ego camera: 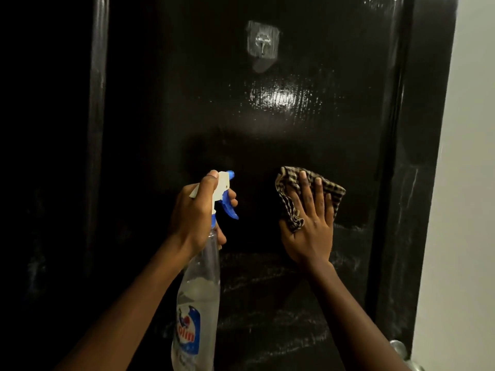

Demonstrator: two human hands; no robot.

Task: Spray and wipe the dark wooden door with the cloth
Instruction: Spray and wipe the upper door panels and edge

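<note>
The dark wooden door fills the view, glossy, with pale wet streaks low down. My left hand grips a clear spray bottle by its neck, fingers on the blue trigger, with the white and blue nozzle pointing at the door. My right hand lies flat with spread fingers, pressing a brown checked cloth against the door at mid height, to the right of the bottle.
A clear stick-on hook sits high on the door. The door frame runs down the right side next to a pale wall. A metal door handle shows at the bottom right.
</note>
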